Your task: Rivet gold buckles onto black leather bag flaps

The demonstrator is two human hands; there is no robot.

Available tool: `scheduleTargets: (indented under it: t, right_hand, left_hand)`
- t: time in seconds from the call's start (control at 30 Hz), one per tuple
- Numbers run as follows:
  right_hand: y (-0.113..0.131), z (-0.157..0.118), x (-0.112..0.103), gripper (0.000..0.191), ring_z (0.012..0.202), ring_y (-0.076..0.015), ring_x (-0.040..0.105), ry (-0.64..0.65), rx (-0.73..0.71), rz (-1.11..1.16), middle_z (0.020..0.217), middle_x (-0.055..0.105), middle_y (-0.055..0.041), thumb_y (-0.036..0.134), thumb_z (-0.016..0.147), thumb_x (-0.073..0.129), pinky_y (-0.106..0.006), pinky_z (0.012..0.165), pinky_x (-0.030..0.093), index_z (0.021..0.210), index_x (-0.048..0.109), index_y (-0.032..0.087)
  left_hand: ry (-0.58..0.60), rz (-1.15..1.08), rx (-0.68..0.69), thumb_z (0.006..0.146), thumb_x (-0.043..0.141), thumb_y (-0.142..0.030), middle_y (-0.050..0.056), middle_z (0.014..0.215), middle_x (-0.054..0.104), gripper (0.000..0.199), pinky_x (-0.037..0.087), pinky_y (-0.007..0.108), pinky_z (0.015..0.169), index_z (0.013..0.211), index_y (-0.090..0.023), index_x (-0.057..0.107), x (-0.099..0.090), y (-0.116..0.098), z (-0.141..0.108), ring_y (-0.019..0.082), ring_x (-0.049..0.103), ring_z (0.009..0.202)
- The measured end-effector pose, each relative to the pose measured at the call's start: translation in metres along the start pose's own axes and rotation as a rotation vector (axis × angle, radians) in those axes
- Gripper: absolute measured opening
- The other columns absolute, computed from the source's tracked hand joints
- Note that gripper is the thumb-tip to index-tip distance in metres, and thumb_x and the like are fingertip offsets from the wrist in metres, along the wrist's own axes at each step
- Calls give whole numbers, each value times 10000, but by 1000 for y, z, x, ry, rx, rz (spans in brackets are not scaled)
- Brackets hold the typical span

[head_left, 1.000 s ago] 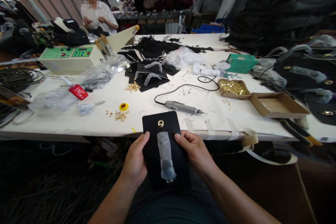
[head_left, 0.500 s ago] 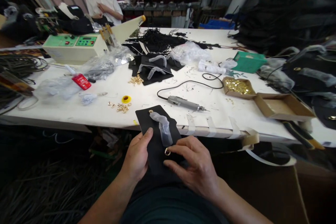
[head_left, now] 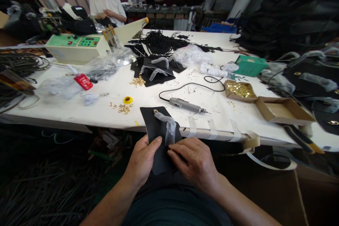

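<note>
So a second ago you had the black panel (head_left: 158,129) by both side edges, and now only your left hand (head_left: 140,162) is gripping it that way, thumb on top at the left edge. Your right hand (head_left: 197,162) has come in over the near end, fingertips and thumb pinching the near gold ring (head_left: 170,150), though just a glint of it shows. The plastic-wrapped handle (head_left: 171,129) is bowed now, running from that pinch to the far gold ring (head_left: 155,112), and the panel sits between your hands, tipped at the edge of the desk (head_left: 148,95). To me that reads as plain holding turned into handling that near fitting. Electric screwdriver (head_left: 186,106) is lying untouched beyond your right hand.
</note>
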State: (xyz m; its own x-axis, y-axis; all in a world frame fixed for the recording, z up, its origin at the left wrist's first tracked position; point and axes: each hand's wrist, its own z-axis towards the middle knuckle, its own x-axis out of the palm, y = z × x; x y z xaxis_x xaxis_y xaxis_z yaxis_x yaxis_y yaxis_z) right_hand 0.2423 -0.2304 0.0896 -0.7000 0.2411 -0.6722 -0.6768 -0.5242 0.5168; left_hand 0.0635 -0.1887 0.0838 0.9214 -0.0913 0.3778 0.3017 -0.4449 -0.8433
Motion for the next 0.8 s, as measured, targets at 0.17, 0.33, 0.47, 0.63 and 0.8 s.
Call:
scheduleTargets:
  t: [0.17, 0.33, 0.47, 0.63, 0.8]
  right_hand:
    - [-8, -3, 1, 134, 827, -173, 707, -5, 65, 125, 940, 780, -42, 244, 968, 755, -319, 769, 513, 1089, 767, 190]
    - [-4, -5, 6, 64, 826, -163, 709, -35, 190, 232, 917, 763, -30, 230, 958, 757, -291, 760, 536, 1012, 792, 223]
    - [-4, -6, 7, 92, 842, -162, 701, -2, 134, 235, 945, 755, -45, 204, 983, 714, -292, 770, 536, 1049, 778, 208]
    - [-10, -1, -1, 113, 872, -177, 682, 125, 28, 206, 979, 750, -62, 201, 1016, 662, -309, 791, 516, 1087, 750, 195]
    - [-15, 7, -9, 138, 835, -175, 656, 203, -149, 206, 954, 758, -64, 129, 1014, 620, -326, 761, 471, 1077, 732, 178]
  left_hand:
    - [-14, -84, -67, 785, 853, -405, 97, 902, 802, 456, 586, 314, 683, 1131, -123, 758, 3, -6, 0, 221, 738, 737]
    - [-41, -164, -31, 814, 838, -453, 112, 956, 808, 540, 600, 354, 796, 1223, -113, 743, 4, -4, 0, 254, 762, 866]
    - [-27, -119, 23, 877, 790, -464, 92, 989, 812, 477, 582, 344, 853, 1223, -138, 753, -1, 1, 2, 244, 755, 923]
    - [-43, -74, 19, 864, 802, -481, 82, 948, 815, 471, 577, 344, 850, 1185, -139, 773, -6, 4, 3, 238, 755, 876]
    - [-49, -81, -24, 822, 837, -465, 99, 931, 821, 474, 595, 355, 826, 1145, -122, 788, -3, -2, 1, 263, 767, 879]
